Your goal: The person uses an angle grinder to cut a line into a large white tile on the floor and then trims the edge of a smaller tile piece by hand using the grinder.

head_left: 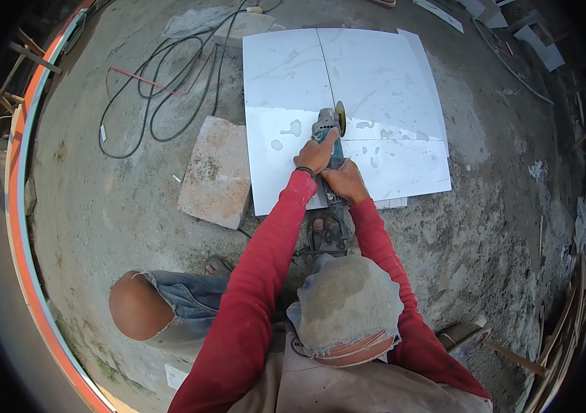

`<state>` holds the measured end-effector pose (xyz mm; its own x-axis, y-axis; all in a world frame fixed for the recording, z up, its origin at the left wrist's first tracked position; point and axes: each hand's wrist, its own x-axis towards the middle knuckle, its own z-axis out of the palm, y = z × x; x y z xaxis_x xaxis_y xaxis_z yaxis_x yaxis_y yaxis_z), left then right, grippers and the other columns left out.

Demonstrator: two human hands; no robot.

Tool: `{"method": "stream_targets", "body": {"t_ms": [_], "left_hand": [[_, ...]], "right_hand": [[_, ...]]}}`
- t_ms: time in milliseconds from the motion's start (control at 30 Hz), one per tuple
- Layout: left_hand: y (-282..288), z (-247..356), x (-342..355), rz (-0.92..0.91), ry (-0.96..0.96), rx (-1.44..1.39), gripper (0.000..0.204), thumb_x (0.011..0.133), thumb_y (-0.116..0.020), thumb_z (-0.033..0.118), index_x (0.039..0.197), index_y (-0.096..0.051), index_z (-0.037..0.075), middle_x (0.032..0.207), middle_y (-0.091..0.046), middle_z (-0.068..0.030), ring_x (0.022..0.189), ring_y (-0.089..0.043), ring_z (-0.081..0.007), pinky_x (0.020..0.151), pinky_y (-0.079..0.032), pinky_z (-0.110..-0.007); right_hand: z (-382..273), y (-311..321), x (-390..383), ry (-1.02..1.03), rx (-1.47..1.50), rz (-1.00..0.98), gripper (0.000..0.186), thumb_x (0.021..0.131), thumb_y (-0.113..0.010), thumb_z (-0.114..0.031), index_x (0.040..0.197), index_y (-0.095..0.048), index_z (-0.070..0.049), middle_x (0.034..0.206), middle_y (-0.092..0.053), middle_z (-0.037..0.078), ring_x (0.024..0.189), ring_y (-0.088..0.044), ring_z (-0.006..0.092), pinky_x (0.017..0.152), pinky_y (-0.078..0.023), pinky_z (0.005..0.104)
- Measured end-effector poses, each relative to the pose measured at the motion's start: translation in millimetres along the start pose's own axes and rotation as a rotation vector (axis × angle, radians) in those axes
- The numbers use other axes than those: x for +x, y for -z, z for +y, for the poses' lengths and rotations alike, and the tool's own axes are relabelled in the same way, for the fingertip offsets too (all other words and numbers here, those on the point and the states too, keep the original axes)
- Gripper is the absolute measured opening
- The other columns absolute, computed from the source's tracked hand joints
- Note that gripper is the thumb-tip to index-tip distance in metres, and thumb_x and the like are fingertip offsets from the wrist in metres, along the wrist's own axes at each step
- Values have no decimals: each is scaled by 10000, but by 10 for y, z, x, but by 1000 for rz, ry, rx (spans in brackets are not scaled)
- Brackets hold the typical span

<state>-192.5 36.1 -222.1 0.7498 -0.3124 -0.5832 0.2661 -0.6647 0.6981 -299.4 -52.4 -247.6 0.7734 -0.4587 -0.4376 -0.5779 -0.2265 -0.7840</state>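
Both my hands grip a teal angle grinder (322,128) over a large white tile (286,69). My left hand (314,155) is wrapped round the front of its body, thumb pointing forward. Behind it, my right hand (347,181) closes round the rear part. The yellowish disc (341,118) stands on edge at the tool's front right, near the middle of the tile. From the disc's area a thin dark line runs to the tile's far edge, and another line runs to the right. Small wet patches dot the white surface. Whether the disc touches it I cannot tell.
A rough stone slab (214,172) lies left of the tile. Dark cable (143,93) loops across the concrete at the far left. Near my right elbow is a round pan-like container (465,339) with a wooden stick (513,356). Wood strips (568,330) line the right side.
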Motion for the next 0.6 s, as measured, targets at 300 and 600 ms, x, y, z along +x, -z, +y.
{"method": "stream_targets", "body": {"t_ms": [300, 600], "left_hand": [[0, 17, -55, -4, 14, 11, 1027, 809, -408, 902, 1106, -754, -19, 1177, -711, -264, 1211, -619, -441, 1118, -349, -478], [0, 17, -96, -19, 10, 11, 1077, 810, -402, 903, 1156, -730, -63, 1203, -698, -287, 1234, -603, -456, 1128, -340, -488]], "right_hand": [[-36, 8, -56, 11, -14, 49, 373, 789, -818, -237, 870, -654, 88, 790, -680, 73, 683, -596, 114, 566, -491, 324], [43, -18, -42, 38, -43, 80, 412, 775, -831, -258, 843, -649, 105, 774, -675, 79, 678, -596, 118, 555, -487, 325]]}}
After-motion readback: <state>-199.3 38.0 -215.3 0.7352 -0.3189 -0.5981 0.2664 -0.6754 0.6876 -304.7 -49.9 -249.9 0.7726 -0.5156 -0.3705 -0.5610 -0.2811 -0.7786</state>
